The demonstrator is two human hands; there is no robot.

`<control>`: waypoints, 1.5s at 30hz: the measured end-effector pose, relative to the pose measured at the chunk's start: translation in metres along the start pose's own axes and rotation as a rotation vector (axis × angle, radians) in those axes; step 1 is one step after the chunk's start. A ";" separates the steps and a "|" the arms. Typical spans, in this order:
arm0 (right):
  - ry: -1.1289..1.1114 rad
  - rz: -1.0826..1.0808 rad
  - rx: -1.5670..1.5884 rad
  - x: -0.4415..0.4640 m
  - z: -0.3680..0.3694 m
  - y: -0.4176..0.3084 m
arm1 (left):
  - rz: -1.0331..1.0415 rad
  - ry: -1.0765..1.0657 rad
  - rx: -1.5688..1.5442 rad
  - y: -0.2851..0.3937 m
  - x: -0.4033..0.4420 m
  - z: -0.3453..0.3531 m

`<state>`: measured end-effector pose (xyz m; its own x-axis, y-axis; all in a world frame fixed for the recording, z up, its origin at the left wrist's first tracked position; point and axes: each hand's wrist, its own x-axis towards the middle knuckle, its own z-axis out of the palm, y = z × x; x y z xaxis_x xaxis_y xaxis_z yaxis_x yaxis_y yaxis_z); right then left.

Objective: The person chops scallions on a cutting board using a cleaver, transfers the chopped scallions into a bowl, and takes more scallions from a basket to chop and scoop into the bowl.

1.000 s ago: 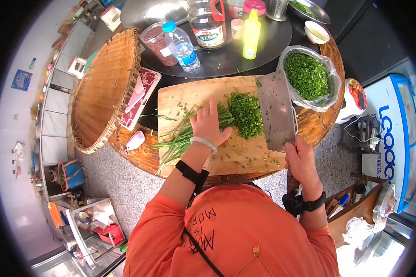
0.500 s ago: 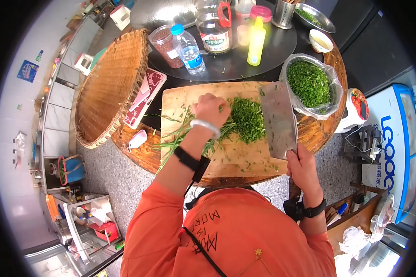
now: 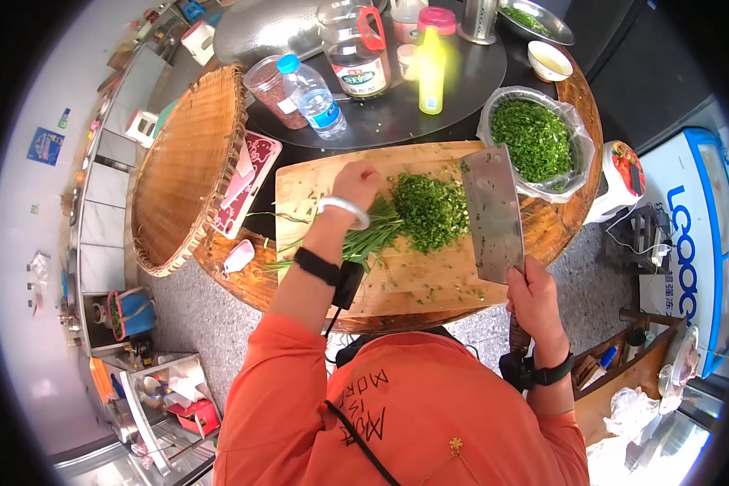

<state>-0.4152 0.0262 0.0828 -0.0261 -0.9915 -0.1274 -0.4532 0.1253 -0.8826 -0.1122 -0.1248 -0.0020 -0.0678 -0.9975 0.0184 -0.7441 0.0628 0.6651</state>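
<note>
My right hand [image 3: 535,304] grips the handle of a cleaver [image 3: 492,212], whose broad blade lies flat side up over the right side of the wooden cutting board [image 3: 454,279]. My left hand [image 3: 358,185] is closed, fingers curled, above the left part of the board; whether anything is in it is hidden. Below and beside it lies a bunch of long green chives or scallions [image 3: 377,235], partly covered by my wrist. Between the bunch and the blade sits a heap of chopped greens [image 3: 431,212].
A plastic-lined bowl of chopped greens [image 3: 533,139] stands right of the board. Behind are a water bottle [image 3: 316,101], a large red-handled bottle [image 3: 356,57], a yellow bottle [image 3: 432,73] and a white bowl [image 3: 549,61]. A woven basket [image 3: 188,174] leans at the left.
My left hand has shifted slightly left over the stalks, which now lie more bunched against the chopped heap. The cleaver stays in my right hand. The whole view has shifted a little.
</note>
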 end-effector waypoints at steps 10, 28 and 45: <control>-0.082 -0.073 0.002 0.024 0.007 0.003 | -0.161 -0.621 0.510 0.007 -0.153 -0.143; 0.079 0.154 0.030 -0.026 0.005 -0.014 | 0.585 -0.321 0.545 -0.002 0.054 0.019; -0.120 -0.030 -0.026 -0.001 0.054 -0.059 | -0.106 -0.220 0.467 -0.046 -0.075 -0.077</control>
<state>-0.3408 0.0218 0.1104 0.0933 -0.9833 -0.1560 -0.4753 0.0937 -0.8748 -0.0216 -0.0552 0.0233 -0.0769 -0.9720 -0.2220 -0.9679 0.0193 0.2505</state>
